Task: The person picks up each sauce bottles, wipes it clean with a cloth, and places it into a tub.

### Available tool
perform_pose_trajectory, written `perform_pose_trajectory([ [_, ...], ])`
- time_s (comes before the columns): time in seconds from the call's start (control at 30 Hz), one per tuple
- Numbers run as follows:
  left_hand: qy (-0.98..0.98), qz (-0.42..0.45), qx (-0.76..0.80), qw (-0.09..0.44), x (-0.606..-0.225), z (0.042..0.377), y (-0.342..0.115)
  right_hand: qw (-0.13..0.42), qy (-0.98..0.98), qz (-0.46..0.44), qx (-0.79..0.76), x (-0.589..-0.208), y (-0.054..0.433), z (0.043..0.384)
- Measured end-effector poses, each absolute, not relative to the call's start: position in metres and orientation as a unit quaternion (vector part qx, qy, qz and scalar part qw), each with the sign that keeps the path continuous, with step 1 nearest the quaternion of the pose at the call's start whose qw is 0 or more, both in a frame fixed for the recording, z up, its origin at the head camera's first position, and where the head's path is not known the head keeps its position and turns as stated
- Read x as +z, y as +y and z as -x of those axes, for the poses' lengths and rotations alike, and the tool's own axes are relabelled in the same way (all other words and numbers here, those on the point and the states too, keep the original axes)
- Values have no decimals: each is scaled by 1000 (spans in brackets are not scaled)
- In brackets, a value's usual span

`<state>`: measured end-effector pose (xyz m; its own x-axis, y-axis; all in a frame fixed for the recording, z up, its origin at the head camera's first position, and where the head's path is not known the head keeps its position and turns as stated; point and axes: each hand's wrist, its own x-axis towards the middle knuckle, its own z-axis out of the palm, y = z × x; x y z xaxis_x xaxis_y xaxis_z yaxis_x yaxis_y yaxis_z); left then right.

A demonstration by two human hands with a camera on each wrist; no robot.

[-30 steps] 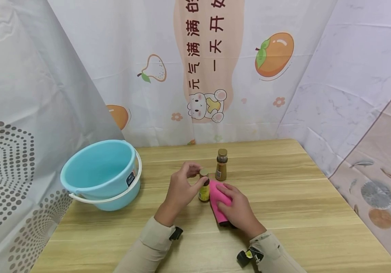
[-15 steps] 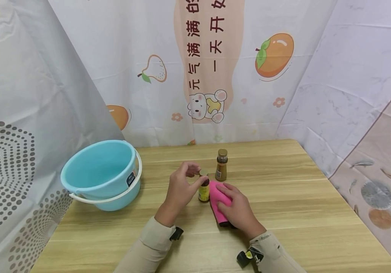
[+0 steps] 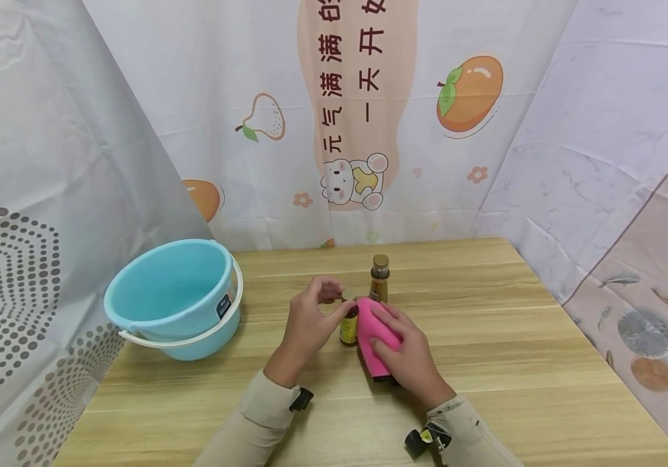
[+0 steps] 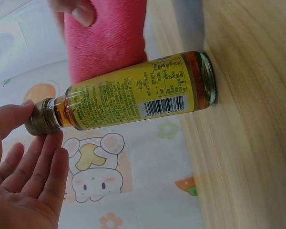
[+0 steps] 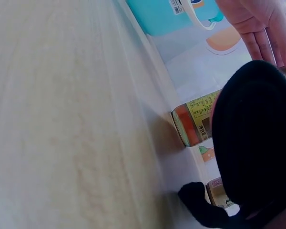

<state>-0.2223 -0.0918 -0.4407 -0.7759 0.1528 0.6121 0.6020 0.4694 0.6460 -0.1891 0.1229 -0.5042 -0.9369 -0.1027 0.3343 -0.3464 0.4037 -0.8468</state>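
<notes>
A slim glass bottle (image 4: 133,98) with a yellow label and gold-brown cap stands upright on the table. My left hand (image 3: 306,318) pinches its cap between thumb and fingertips. Beside the bottle's right side, my right hand (image 3: 410,353) grips a fuzzy pink cloth (image 3: 376,340) with a black edge, thumb on the near face. In the left wrist view the pink cloth (image 4: 109,45) lies right along the bottle's label. A black oval piece (image 5: 257,129) with a strap fills much of the right wrist view and hides most of the right hand.
Behind the cloth stands a second bottle (image 3: 379,280) with a gold cap, its lower part covered in the head view. A light blue bucket (image 3: 190,350) with a white handle is at the left. Printed curtains (image 3: 240,175) hang along the table's back edge.
My right hand has shifted the pink cloth slightly upward along the bottle, and it now overlaps the lower part of the rear bottle. My left hand stays at the cap.
</notes>
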Motion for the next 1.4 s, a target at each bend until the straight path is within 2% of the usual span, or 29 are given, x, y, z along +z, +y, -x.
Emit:
perform_pose_trajectory([
  [0.57, -821, 242, -470, 215, -440, 222, -92, 137, -800, -159, 562, -502, 123, 188],
  [1.0, -820, 243, -470, 217, -441, 222, -91, 87, -825, -111, 547, -504, 123, 189],
  [1.4, -824, 242, -464, 217, -440, 221, -91, 64, -859, -94, 500, -507, 123, 190],
])
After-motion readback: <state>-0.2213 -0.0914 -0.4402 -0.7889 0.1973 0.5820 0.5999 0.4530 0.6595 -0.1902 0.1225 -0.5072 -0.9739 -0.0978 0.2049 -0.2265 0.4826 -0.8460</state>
